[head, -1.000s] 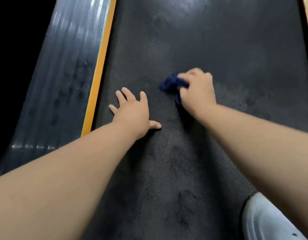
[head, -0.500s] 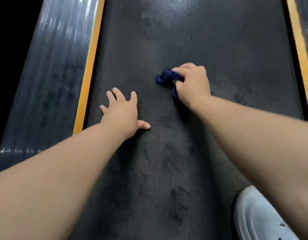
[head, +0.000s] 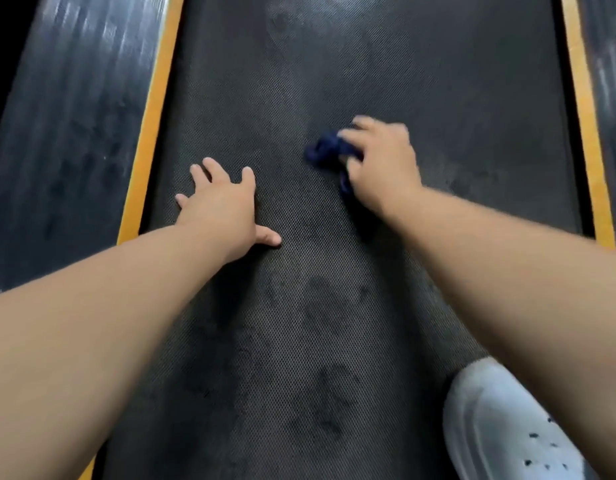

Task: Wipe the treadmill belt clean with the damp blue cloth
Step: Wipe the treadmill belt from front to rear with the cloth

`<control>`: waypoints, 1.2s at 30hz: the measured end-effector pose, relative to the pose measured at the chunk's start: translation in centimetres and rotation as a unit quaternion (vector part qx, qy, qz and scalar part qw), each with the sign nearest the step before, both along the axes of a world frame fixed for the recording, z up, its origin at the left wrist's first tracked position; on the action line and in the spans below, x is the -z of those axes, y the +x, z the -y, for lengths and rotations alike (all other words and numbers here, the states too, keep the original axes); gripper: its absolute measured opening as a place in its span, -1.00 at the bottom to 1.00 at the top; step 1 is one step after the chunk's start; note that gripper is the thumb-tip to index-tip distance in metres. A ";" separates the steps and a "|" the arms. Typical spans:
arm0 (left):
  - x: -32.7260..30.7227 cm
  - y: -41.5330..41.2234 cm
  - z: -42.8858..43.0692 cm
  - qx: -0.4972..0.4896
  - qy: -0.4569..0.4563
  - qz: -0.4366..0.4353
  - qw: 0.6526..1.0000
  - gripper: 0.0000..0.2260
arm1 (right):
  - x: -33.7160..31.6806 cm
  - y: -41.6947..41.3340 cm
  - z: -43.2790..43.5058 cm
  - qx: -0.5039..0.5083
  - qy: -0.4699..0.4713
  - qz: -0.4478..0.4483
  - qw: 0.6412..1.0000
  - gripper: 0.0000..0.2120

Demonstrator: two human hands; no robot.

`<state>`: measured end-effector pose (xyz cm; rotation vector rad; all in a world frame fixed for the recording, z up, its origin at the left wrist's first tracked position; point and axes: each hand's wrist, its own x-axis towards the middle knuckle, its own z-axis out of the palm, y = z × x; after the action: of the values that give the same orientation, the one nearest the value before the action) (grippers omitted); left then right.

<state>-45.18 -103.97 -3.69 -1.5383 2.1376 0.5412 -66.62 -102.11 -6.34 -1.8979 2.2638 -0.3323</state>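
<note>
Nearest, a white shoe (head: 500, 427) stands at the right edge of the belt (head: 334, 306), whose dark textured surface is blotched with darker marks. Farther up the belt, left of its middle, the left hand (head: 223, 206) lies flat, fingers straight and spread, thumb out sideways. Beyond that, a little right of the belt's middle, the somewhat blurred right hand (head: 382, 168) holds the bunched blue cloth (head: 325, 150) down on the belt, curled fingers (head: 368, 129) gripping it. The cloth pokes out left of the fingertips and beneath the palm's left side.
</note>
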 end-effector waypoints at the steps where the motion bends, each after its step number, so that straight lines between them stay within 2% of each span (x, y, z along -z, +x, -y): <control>1: 0.0 0.0 0.1 0.001 0.000 -0.001 1.000 0.03 | -0.1 -0.1 1.3 0.051 0.020 0.007 0.998 -0.66; 3: -0.1 0.0 -0.1 0.003 0.003 0.000 1.000 0.02 | -0.3 1.1 1.0 0.092 0.039 0.010 0.995 -0.61; 6: -0.3 0.2 -0.2 0.006 -0.012 0.000 1.000 0.01 | -0.5 3.4 -4.9 0.010 0.009 0.000 1.000 -0.60; 8: -0.4 0.0 -0.2 0.046 -0.032 -0.020 0.998 -0.01 | -0.9 3.9 -9.6 -0.040 0.015 0.018 0.999 -0.61; 11: -0.3 -0.9 0.2 0.097 -0.011 -0.052 0.994 -0.03 | -1.0 2.5 -10.0 -0.088 0.010 0.035 0.995 -0.61; 12: -0.2 -1.5 0.2 0.088 -0.003 -0.060 0.994 0.00 | -0.9 1.8 -8.4 -0.082 -0.005 0.026 0.996 -0.62; 14: 0.1 -2.4 -0.3 0.078 -0.002 -0.055 0.995 0.04 | -1.1 0.4 -3.9 0.003 -0.005 0.006 1.000 -0.65; 16: 0.7 -2.8 -0.7 0.083 -0.016 -0.036 0.996 0.02 | -2.0 -1.1 0.9 0.113 0.042 0.000 0.993 -0.59; 18: 0.7 -3.0 -0.5 0.076 -0.013 -0.027 0.997 0.00 | -3.2 -1.6 3.2 0.139 0.084 -0.024 0.986 -0.53; 23: -0.3 -3.6 -0.2 0.068 0.030 -0.009 0.997 0.01 | -4.4 0.2 -4.3 0.024 0.112 0.004 0.993 -0.78; 27: -0.7 -3.7 -0.1 0.066 0.034 -0.015 0.997 0.02 | -4.5 1.3 -9.1 -0.054 0.142 0.023 0.988 -0.73; 29: -0.6 -3.7 0.0 0.063 0.035 -0.021 0.997 0.02 | -4.1 -0.3 -6.9 -0.020 0.135 -0.018 0.991 -0.73; 32: -0.2 -3.5 -0.1 0.061 0.032 -0.026 0.997 0.03 | -3.9 -3.0 -2.5 0.136 0.127 -0.044 0.982 -0.70; 34: 0.1 -3.6 0.0 0.064 0.025 -0.024 0.997 0.02 | -3.8 -2.7 -2.0 0.148 0.132 -0.062 0.978 -0.75; 36: 0.0 -3.5 0.1 0.063 0.030 -0.024 0.997 0.02 | -3.9 -0.9 -3.9 0.124 0.120 -0.028 0.985 -0.83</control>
<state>-48.67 -104.08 -3.68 -1.3610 2.2149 0.5997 -67.49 -98.20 -2.45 -1.5308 2.4541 -0.0328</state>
